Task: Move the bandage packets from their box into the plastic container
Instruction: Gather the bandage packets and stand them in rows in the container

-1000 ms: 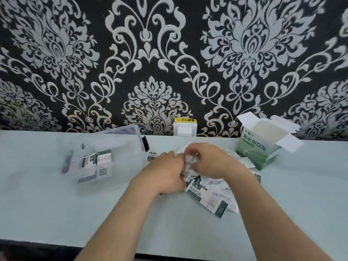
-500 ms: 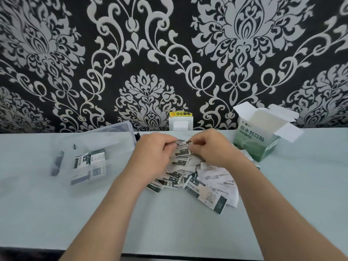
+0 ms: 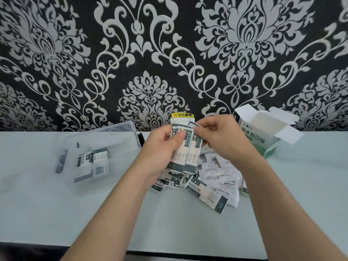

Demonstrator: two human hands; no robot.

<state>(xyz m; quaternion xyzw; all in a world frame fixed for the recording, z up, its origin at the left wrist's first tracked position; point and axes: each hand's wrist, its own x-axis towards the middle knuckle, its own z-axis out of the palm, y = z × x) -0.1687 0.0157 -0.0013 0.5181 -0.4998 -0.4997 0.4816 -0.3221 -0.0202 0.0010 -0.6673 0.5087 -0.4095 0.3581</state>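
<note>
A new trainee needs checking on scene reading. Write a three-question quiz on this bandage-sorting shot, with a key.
1. True or false: the plastic container already holds a few bandage packets.
2. Where does the open box stand? A) inside the container B) right of the loose pile C) under the pile
3. Fill in: the left hand grips several ____, while the right hand pinches one at its top.
Key: 1 true; 2 B; 3 packets.
</note>
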